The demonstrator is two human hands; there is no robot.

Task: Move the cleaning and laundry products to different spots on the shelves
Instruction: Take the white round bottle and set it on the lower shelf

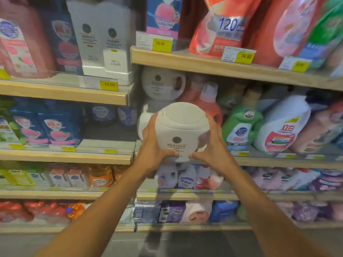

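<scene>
We held the white tub [182, 131] between our left hand [151, 147] and right hand [213, 148], both clasped around it, just before the middle shelf's [278, 161] front edge

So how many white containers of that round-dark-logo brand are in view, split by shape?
Round tubs: 3: the held tub between left hand and right hand, the upper shelf tub, and the lower shelf tub, mostly hidden, logo unseen.
Tall packs: 2: left pack, right pack.
Total: 5
</scene>
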